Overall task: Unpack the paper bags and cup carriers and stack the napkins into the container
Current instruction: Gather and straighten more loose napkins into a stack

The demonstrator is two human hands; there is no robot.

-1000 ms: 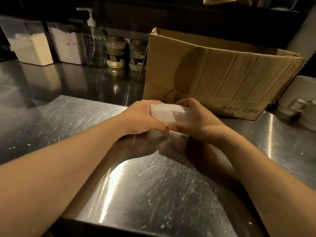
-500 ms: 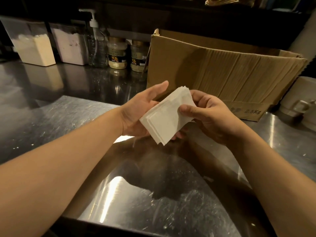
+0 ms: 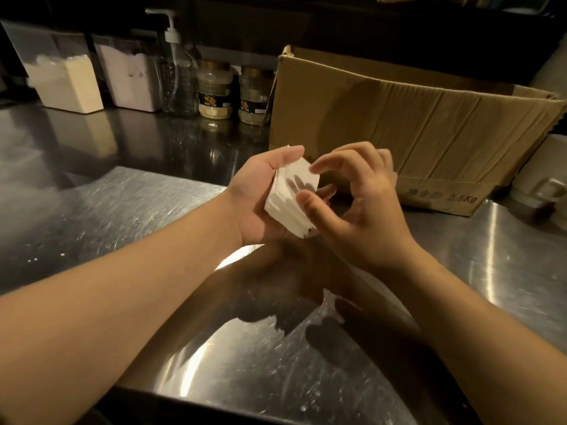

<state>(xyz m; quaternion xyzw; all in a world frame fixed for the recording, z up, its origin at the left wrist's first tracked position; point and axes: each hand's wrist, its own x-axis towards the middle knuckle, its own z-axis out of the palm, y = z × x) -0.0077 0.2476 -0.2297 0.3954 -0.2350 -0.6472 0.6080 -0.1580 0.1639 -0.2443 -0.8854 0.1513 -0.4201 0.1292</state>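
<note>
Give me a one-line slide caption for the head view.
Left hand holds a napkin stack above the steel counter; right hand hovers with curled fingers, cardboard box behind.

Scratched stainless-steel worktop fills the view, catching bright glare near the front edge, with a few pale specks scattered on its left side. Sitting on it at the back right, an open cardboard box, its label reading 2.5Kg at the lower corner. Left of the box, lined up along the back: two lidded jars of pale powder side by side, then a clear pump bottle, then two clear bins holding white and cream powder. At the far right edge, a pale rounded vessel, blurred.
</note>
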